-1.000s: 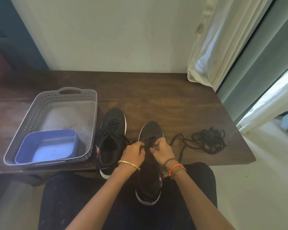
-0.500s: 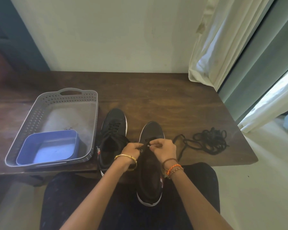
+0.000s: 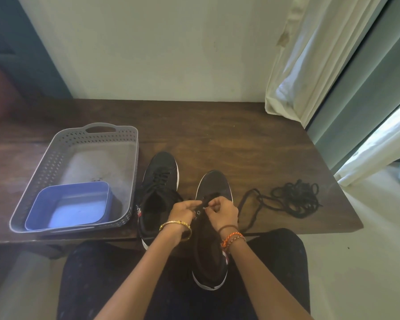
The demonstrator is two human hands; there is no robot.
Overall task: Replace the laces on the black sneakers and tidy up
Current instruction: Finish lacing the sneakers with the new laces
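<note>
Now both hands [image 3: 203, 212] at sneaker [image 3: 214, 188] eyelets.

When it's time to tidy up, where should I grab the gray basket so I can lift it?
Probably by the cut-out handle in the far short wall of the gray basket, reaching over from above with fingers hooked through the slot. The perforated walls slope and give little to grip. Steady the near rim too, since the blue tub sits at that end.
</note>
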